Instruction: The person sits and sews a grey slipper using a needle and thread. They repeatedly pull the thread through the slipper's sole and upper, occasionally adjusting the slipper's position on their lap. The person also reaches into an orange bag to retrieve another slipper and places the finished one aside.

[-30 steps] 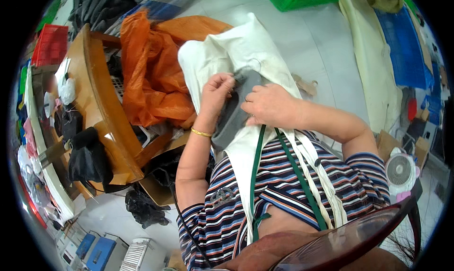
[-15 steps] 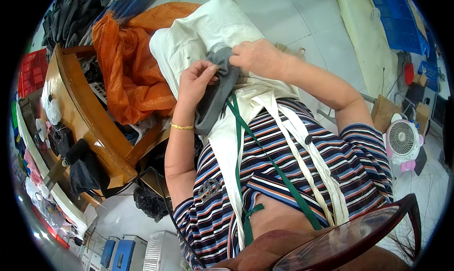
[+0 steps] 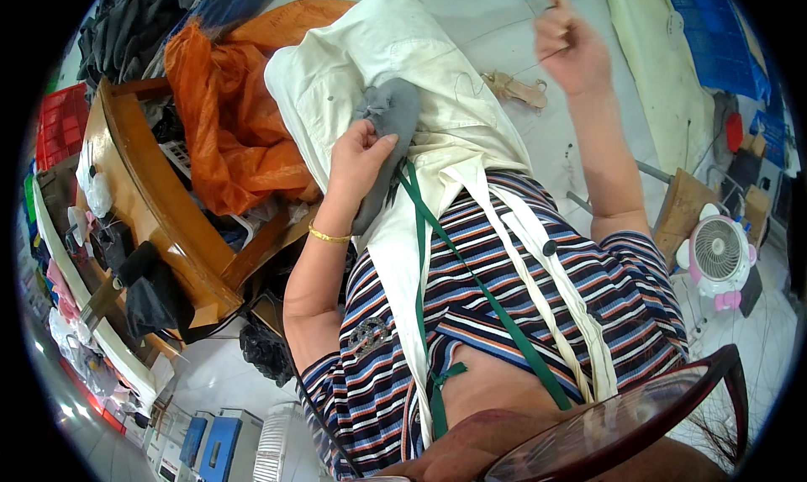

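Observation:
A grey, sock-shaped piece of cloth (image 3: 393,112) lies over the white apron (image 3: 458,83) on my lap, its surface bunched near the top. My left hand (image 3: 363,158), with a gold bracelet on its wrist, pinches the grey piece between thumb and fingers. Up and away to the right, above the floor, is my right hand (image 3: 576,53), closed with curled fingers and slightly blurred. A thin dark line shows by its fingers; what it is I cannot make out.
Orange woven sacking (image 3: 235,121) lies left of my lap, beside a curved wooden table (image 3: 160,213). Beyond the right knee, a small tan object (image 3: 521,91) rests on the tiled floor. A white and pink fan (image 3: 717,245) stands at the right.
My right hand has left the grey cloth and swung up to the right. My left hand still holds the piece, which now lies flatter and shows more of its top end.

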The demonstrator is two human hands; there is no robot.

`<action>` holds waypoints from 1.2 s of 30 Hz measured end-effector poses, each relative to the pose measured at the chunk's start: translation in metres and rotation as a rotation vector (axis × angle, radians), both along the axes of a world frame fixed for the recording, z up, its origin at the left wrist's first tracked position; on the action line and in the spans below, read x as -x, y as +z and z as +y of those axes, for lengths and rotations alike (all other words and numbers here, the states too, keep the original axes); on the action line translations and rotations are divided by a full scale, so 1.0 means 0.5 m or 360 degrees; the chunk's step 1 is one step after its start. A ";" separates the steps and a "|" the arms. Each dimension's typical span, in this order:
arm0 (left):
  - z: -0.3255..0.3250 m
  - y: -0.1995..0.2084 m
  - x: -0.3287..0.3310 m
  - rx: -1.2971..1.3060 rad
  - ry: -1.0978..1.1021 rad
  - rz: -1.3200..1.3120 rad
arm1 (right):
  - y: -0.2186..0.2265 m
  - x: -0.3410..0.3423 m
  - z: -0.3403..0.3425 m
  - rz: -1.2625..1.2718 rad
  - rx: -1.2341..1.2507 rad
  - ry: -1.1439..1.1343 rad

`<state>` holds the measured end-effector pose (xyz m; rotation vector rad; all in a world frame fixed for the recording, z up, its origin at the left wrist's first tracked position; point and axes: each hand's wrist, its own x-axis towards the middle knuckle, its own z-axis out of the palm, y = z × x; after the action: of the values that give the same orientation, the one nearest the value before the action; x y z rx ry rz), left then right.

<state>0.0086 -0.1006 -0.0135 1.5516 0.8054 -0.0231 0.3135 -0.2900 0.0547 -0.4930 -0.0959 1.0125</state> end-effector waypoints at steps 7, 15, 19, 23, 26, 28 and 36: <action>0.024 0.095 0.031 -0.0755 -0.0245 -0.0170 | -0.078 -0.107 -0.048 -0.0979 0.0572 -0.0515; 0.029 0.042 0.076 -0.0345 -0.0291 -0.0349 | -0.086 0.246 0.134 -0.2550 0.0944 0.0698; 0.003 0.064 0.069 -0.0160 -0.0127 -0.0175 | -0.076 0.282 0.146 -0.2591 0.0951 0.0599; -0.002 0.051 0.060 -0.0113 0.0038 -0.0007 | -0.090 0.291 0.146 -0.2534 0.0946 0.0553; 0.014 0.034 0.060 0.0464 0.0247 -0.0353 | -0.116 0.287 0.129 -0.2489 0.0956 0.0756; 0.023 0.026 0.060 0.0342 0.0152 -0.0286 | -0.118 0.281 0.124 -0.2411 0.0957 0.0780; 0.004 0.048 0.047 -0.0638 -0.0075 -0.0235 | -0.062 0.281 0.170 -0.2803 0.0451 0.0592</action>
<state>-0.0150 -0.0984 0.0106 1.9242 0.6827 0.2288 0.1728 -0.2051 0.0235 -1.5497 -1.6666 0.6582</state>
